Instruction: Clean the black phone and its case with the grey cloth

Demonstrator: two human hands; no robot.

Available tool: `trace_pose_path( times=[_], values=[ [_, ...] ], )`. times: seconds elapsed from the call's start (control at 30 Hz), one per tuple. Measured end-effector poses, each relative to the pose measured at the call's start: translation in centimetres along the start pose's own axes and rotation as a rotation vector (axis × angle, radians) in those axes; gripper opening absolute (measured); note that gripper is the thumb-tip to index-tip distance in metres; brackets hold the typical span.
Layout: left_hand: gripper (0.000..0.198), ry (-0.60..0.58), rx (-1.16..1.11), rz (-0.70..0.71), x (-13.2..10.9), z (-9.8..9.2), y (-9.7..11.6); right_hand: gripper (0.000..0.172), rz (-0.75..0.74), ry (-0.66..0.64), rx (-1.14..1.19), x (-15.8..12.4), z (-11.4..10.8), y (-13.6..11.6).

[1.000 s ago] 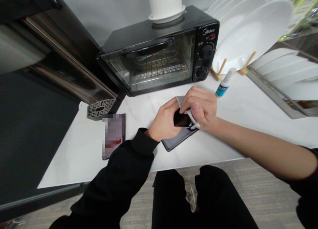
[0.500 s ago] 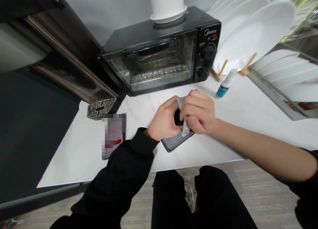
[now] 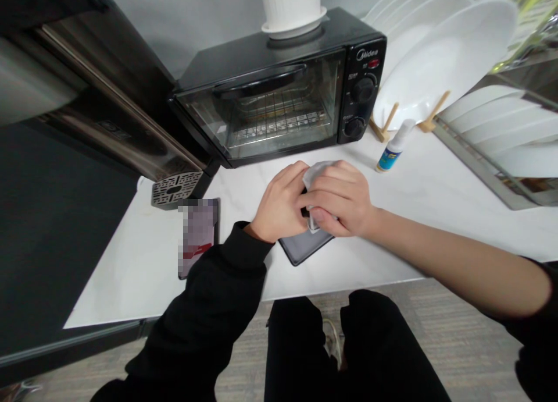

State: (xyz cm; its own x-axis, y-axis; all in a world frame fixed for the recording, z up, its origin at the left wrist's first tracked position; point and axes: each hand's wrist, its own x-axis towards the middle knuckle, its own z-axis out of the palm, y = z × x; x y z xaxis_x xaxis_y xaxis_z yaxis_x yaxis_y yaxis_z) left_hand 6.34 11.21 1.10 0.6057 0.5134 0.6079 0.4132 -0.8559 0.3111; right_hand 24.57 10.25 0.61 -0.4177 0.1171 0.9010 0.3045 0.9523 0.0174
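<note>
My left hand is closed around a dark, glossy object, most of which is hidden by my fingers, so its kind does not show. A thin white wipe is bunched in my right hand, which presses it against the dark object with the fingers curled. Both hands meet just in front of the toaster oven. Beneath them a flat grey slab with a dark rim, like a phone case, lies on the white counter, partly covered by my hands.
Behind my hands stands a black toaster oven with a white pot on top. A small spray bottle is to the right, near white plates in wooden racks. At left are a drink machine's drip tray and a phone-like slab.
My right hand has shifted slightly left with the wipe, closer over my left hand. Less of the dark object shows now, and more of the wipe sticks up above the fingers.
</note>
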Motion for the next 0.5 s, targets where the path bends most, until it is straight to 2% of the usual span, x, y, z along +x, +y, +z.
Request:
trace_pose_path(
  times=[0.07, 0.17, 0.27, 0.33, 0.4, 0.5],
  values=[
    [0.023, -0.016, 0.079, 0.012, -0.1, 0.0, -0.1, 0.029, 0.073, 0.038, 0.068, -0.1, 0.0, -0.1],
    [0.034, 0.063, 0.116, 0.010, -0.2, 0.2, -0.3, 0.038, 0.218, 0.084, 0.181, 0.0, 0.1, -0.6],
    [0.049, 0.095, 0.038, -0.081, -0.3, 0.5, -0.1, 0.046, 0.346, 0.110, 0.248, 0.0, 0.4, -0.8],
    [0.049, 0.069, -0.059, -0.160, -0.3, 0.8, 0.1, 0.050, 0.343, 0.100, 0.240, 0.0, 0.5, -0.7],
    [0.045, 0.075, -0.130, -0.199, -0.4, 1.0, 0.3, 0.051, 0.278, 0.064, 0.193, 0.0, 0.7, -0.6],
    [0.043, 0.123, -0.144, -0.142, -0.7, 1.2, 0.1, 0.046, 0.193, 0.022, 0.110, 0.0, 0.8, -0.4]
  ],
)
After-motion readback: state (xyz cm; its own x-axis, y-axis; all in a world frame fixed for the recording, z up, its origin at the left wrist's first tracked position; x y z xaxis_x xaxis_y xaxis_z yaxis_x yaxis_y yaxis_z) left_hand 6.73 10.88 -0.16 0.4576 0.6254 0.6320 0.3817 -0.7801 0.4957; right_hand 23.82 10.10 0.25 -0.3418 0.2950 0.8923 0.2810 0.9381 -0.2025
